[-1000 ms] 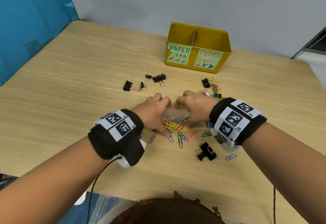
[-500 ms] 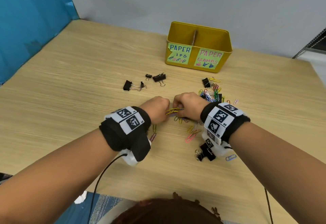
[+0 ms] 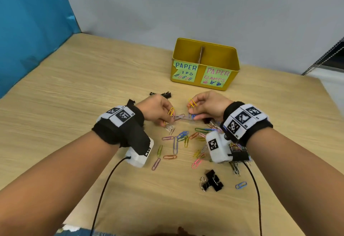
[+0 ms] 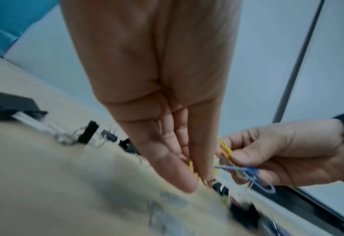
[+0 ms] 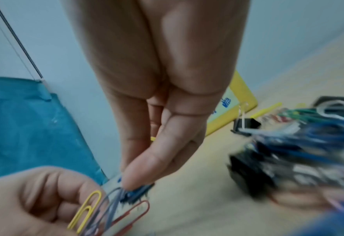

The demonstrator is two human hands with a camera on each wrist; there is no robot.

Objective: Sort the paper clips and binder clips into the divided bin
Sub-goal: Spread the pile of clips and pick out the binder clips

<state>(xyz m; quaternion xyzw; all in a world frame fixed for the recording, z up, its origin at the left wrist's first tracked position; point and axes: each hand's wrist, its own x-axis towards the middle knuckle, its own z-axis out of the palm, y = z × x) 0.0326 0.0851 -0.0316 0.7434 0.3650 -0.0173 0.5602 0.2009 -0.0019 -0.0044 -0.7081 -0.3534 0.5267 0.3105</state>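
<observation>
I see a light wood table set against a pale grey wall, with a blue sheet hanging at the left.

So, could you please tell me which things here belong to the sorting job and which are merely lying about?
Job:
- paper clips
- binder clips
- yellow bin
- left hand
- right hand

Lying about:
- blue sheet
- cables

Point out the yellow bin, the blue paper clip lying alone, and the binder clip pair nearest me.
yellow bin (image 3: 233, 72): head view, bare front wall.
blue paper clip (image 3: 241, 185): head view, its middle.
binder clip pair (image 3: 213, 180): head view, black body.
</observation>
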